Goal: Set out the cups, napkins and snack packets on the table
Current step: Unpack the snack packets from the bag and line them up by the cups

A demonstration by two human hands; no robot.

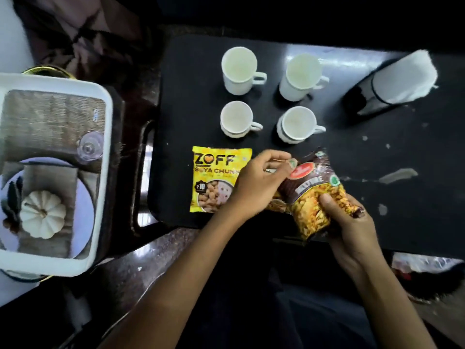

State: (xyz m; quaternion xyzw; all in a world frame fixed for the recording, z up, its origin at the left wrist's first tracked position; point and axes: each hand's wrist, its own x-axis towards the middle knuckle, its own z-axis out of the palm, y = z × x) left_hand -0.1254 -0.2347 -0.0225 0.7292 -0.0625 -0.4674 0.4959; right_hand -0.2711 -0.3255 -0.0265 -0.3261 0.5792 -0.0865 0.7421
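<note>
The brown snack packet [312, 192] is in both hands, above the near edge of the black table [377, 157], at about 5 o'clock from the four cups. It looks light and soft: a thin foil bag, loosely filled with crisp mix that can break if it is squeezed. The foil seems slippery, so I judge the sealed ends are the best places to hold it, not the full middle.

The right hand [352, 227] is closed around the lower end of this packet, the thumb on top of it. The left hand [256, 185] comes from 9 o'clock and pinches its upper corner between thumb and fingers. Under the left hand, toward 9 o'clock, the yellow snack packet [216, 180] lies flat on the table; the hand covers its right edge, and I cannot tell if it touches it.

Further out, at 12 o'clock, four white cups [239, 69] stand upright in two rows, the handles pointing to 3 o'clock. At 2 o'clock the white napkins [405, 76] sit in a dark holder [362, 102]. Well apart, at 9 o'clock, stands a white tray [105, 137].
</note>
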